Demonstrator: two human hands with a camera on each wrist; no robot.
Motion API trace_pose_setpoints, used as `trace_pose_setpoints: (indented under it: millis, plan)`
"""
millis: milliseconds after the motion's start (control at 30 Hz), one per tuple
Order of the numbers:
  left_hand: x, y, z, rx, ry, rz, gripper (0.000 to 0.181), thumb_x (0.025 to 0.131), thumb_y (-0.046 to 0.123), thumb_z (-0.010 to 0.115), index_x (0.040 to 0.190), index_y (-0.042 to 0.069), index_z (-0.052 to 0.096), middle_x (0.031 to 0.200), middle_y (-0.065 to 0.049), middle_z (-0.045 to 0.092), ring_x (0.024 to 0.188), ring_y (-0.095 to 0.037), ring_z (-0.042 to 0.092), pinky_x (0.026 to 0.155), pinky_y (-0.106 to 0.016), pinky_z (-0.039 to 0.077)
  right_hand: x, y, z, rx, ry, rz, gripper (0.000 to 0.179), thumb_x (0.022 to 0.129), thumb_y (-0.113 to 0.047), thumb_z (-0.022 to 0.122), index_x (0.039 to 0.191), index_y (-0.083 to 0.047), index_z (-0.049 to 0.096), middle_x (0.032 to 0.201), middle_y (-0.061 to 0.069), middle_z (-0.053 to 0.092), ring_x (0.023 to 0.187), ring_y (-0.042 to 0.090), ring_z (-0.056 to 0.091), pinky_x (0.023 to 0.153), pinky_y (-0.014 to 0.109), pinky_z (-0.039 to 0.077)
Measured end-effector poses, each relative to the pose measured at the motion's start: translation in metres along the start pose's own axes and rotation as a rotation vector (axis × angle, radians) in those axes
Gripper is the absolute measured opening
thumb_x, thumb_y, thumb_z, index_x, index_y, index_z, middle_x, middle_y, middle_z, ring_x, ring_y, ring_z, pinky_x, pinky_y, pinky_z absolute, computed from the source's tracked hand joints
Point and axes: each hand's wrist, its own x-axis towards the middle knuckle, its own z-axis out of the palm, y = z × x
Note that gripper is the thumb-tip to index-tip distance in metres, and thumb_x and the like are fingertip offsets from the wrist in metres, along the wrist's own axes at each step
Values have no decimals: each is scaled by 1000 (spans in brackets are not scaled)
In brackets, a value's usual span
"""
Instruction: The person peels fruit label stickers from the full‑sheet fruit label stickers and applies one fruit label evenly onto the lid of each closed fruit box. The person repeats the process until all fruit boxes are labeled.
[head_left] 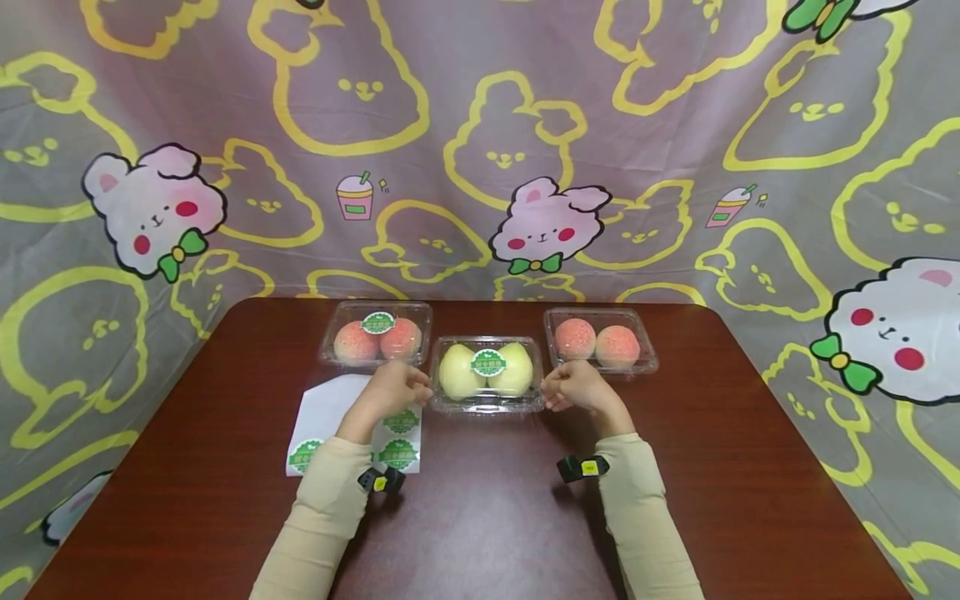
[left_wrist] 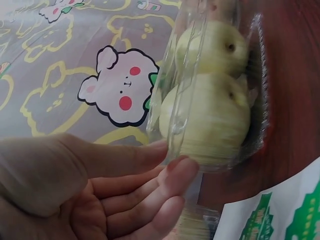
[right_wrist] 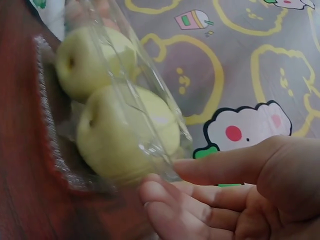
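Observation:
Between both hands is a clear plastic fruit box (head_left: 487,407) with two pale yellow-green fruits and a round green-and-white label (head_left: 489,363) on its lid. My left hand (head_left: 393,390) pinches the box's left end, thumb above and index finger below, as the left wrist view shows. At the opposite end my right hand (head_left: 581,390) pinches the box the same way, thumb tip right at the lid's edge. The two fruits (left_wrist: 207,115) show through the clear wall; in the right wrist view the fruits (right_wrist: 127,130) lie side by side.
A second clear box (head_left: 327,340) with two pinkish-red peaches and a green label stands back left. Another peach box (head_left: 651,360), no label visible, is back right. Partly under my left forearm lies a white sheet (head_left: 322,408) of green labels. A patterned curtain (head_left: 450,108) hangs behind the table.

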Motion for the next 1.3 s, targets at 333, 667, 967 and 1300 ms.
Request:
trace_pose_setpoints:
  millis: [333, 667, 967, 1300]
  plan:
    - [6, 0, 7, 23, 133, 1, 27, 87, 12, 66, 109, -4, 69, 94, -18, 75, 81, -23, 71, 69, -31, 54, 5, -1, 6, 59, 88, 11, 25, 95, -2, 50, 102, 19, 62, 71, 9, 67, 58, 8, 62, 63, 32, 60]
    - [0, 2, -1, -2, 8, -38, 28, 87, 15, 69, 108, -4, 69, 88, -16, 76, 85, -24, 72, 74, -34, 56, -4, -4, -4, 47, -103, 57, 27, 95, -5, 51, 98, 19, 62, 61, 0, 64, 54, 8, 61, 58, 26, 58]
    - [2, 1, 1, 15, 57, -25, 28, 87, 16, 69, 108, -3, 70, 90, -16, 76, 82, -22, 69, 69, -31, 53, 0, -3, 1, 85, -35, 51, 27, 95, -2, 51, 101, 22, 60, 62, -1, 64, 56, 7, 61, 60, 27, 58]
    - [10, -1, 14, -11, 232, -1, 26, 85, 12, 70, 105, -4, 71, 91, -19, 75, 83, -28, 72, 73, -38, 56, 8, -4, 16, 105, 193, 63, 26, 94, -2, 51, 103, 20, 61, 63, 5, 66, 53, 5, 60, 58, 27, 59]
